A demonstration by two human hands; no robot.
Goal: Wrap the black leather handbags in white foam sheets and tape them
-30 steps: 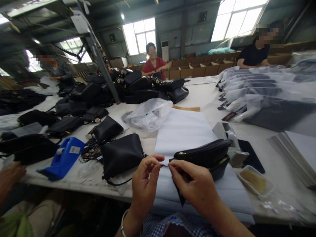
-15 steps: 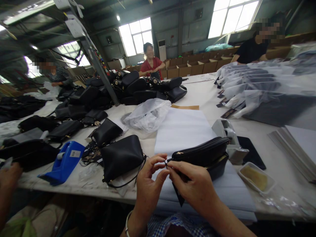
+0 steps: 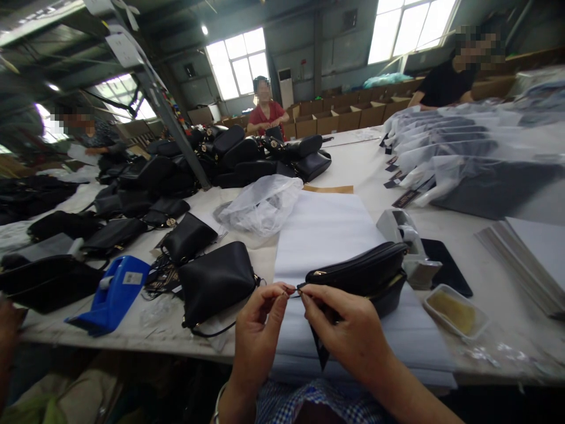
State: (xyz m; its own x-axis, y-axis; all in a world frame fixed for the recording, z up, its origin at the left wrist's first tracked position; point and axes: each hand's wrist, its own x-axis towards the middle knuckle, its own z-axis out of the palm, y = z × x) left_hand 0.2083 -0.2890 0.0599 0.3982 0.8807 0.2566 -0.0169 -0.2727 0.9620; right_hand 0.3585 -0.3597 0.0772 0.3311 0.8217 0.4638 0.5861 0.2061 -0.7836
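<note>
A black zippered handbag lies on a stack of white sheets in front of me. Beside its left end, my left hand pinches a thin dark cord between thumb and fingers. My right hand pinches the same cord at its other side, close to the bag. A dark hang tag dangles beneath the right hand, partly hidden by it. Just left of my hands sits another black handbag with a thin strap.
A blue tape dispenser stands left, a grey tape dispenser right. Near the latter is a plastic tub of yellowish stuff. Black bags are heaped behind a crumpled plastic bag. Wrapped bags line the right; co-workers stand around.
My left hand has drawn slightly left and its fingers have closed together, with the cord now stretched between both hands. The co-worker's hand at the left edge has moved mostly out of view.
</note>
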